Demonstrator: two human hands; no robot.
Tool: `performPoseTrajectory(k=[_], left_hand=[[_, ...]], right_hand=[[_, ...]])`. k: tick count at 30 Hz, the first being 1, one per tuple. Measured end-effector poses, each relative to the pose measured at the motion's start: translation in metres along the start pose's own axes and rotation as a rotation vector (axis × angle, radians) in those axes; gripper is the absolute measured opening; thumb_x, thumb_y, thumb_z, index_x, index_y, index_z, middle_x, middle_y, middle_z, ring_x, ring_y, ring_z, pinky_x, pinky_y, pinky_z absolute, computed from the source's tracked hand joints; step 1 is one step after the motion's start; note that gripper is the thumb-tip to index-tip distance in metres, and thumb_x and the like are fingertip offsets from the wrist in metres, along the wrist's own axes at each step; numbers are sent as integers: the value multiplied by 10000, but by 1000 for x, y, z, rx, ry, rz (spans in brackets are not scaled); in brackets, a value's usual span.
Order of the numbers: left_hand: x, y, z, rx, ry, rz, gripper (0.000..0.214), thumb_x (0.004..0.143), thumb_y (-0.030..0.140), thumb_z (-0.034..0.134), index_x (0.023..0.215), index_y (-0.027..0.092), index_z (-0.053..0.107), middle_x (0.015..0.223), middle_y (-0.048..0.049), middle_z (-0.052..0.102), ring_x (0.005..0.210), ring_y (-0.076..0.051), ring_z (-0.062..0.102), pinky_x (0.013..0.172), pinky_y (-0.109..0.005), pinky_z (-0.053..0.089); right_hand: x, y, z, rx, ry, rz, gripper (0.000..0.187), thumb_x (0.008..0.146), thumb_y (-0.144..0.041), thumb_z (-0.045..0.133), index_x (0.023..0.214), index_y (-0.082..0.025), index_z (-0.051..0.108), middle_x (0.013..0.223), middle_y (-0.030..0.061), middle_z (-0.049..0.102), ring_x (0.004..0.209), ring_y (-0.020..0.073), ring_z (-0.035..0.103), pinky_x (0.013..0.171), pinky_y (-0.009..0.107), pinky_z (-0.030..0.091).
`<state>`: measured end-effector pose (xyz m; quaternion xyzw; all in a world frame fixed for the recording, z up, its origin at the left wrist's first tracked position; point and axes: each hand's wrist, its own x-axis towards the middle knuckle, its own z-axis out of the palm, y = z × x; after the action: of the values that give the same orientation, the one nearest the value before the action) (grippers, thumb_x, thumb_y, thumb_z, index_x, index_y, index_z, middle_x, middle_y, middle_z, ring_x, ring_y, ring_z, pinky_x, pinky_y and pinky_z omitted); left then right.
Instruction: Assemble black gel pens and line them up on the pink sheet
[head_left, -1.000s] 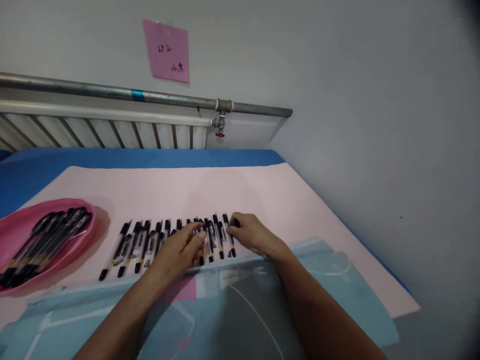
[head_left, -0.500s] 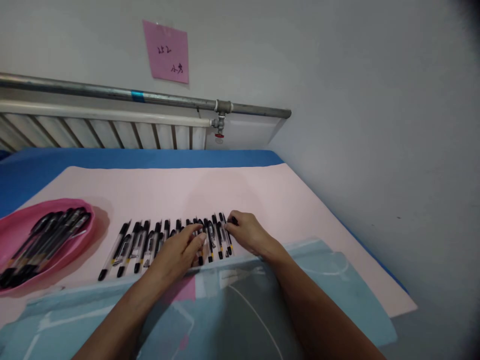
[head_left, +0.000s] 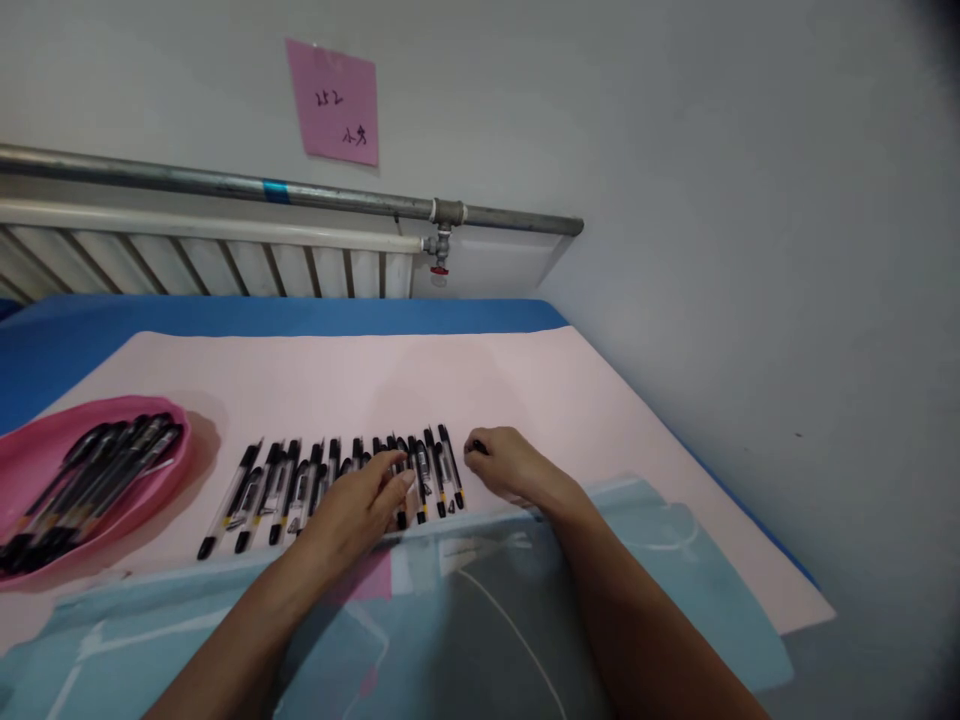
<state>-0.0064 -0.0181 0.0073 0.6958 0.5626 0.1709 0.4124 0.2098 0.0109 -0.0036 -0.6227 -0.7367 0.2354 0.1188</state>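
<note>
A row of gel pens [head_left: 225, 503] lies side by side on the pink sheet, with black ends and clear barrels. Loose black caps with clips [head_left: 247, 497] lie among them. Over the right part of this row rests my left hand [head_left: 367, 497], its thumb and forefinger apart and nothing visible gripped; its other fingers are mostly hidden. Just right of the last pen [head_left: 451, 467] is my right hand [head_left: 506, 462], its fingers curled closed around a small black piece that looks like a pen cap [head_left: 478, 447]. Most of that piece is hidden in the fingers.
At the left a pink bowl [head_left: 176, 480] holds several black pens. A pink sheet [head_left: 337, 375] covers the blue tabletop [head_left: 300, 317]. Light-blue cloth [head_left: 660, 560] overlaps the front edge. Behind are a radiator [head_left: 247, 268] and metal pipe [head_left: 337, 197]; a wall [head_left: 750, 300] stands at the right.
My right hand has moved slightly right, away from the rightmost pen, with the small black piece in its fingers. My left hand has barely moved.
</note>
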Motion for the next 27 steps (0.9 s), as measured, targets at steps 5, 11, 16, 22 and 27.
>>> performPoseTrajectory(k=[5, 11, 16, 22, 27], left_hand=[[0, -1, 0, 16, -35, 4, 503, 829, 449, 340, 1211, 154, 482, 939, -112, 660, 802, -233, 617, 670, -312, 432], [0, -2, 1, 22, -42, 20, 482, 830, 452, 343, 1187, 167, 494, 866, -84, 669, 777, -222, 620, 655, -293, 428], [-1, 2, -1, 34, -58, 6, 479, 832, 434, 343, 1192, 153, 489, 888, -96, 664, 763, -221, 620, 657, -300, 424], [0, 0, 0, 52, -55, 20, 478, 827, 439, 352, 1188, 160, 494, 884, -100, 664, 783, -237, 612, 667, -318, 416], [1, -3, 0, 60, -49, 36, 455, 824, 432, 361, 1168, 173, 509, 809, -81, 665, 783, -243, 607, 679, -327, 407]], right_hand=[[-11, -1, -7, -29, -140, -2, 191, 723, -165, 458, 768, -170, 643, 713, 48, 642, 584, 129, 517, 528, 226, 317], [-12, 0, -12, -9, -236, 35, 261, 662, -146, 478, 849, -185, 656, 813, 55, 656, 664, 146, 552, 552, 218, 357], [-6, 0, -9, 58, -97, 64, 258, 688, -171, 485, 901, -178, 631, 840, 49, 648, 708, 145, 550, 613, 225, 380], [-1, -3, -5, 39, 41, 86, 292, 716, -192, 507, 988, -134, 593, 911, 89, 635, 768, 163, 542, 672, 244, 377], [-2, -5, -4, -40, -2, -3, 213, 710, -132, 483, 865, -151, 628, 844, 69, 640, 729, 150, 529, 643, 233, 357]])
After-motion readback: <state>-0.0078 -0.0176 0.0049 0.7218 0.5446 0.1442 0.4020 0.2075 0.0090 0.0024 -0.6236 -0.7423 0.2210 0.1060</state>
